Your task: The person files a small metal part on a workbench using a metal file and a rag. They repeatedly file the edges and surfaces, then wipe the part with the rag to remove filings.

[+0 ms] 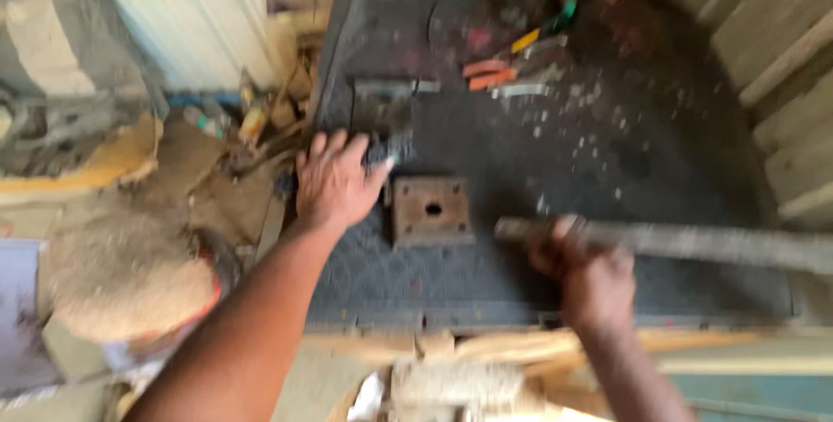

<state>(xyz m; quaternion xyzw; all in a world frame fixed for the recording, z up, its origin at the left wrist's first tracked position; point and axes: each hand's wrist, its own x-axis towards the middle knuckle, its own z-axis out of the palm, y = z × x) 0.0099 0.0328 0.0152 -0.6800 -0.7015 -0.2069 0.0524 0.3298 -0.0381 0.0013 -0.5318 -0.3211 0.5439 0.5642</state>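
Bar point(694, 244): long, grey, lying across bench point(521, 283) toward right edge; right hand point(586, 270) gripping its left end, fingers wrapping round it. Square plate point(431, 210) with centre hole sitting near front edge, untouched. Left hand point(334, 183) resting beside plate, fingers curling over small dark part point(386, 149). Pliers point(499, 73) lying at back. Open room mid-bench, right of plate.

Motion blur smears the long bar point(685, 242), cut off at right.
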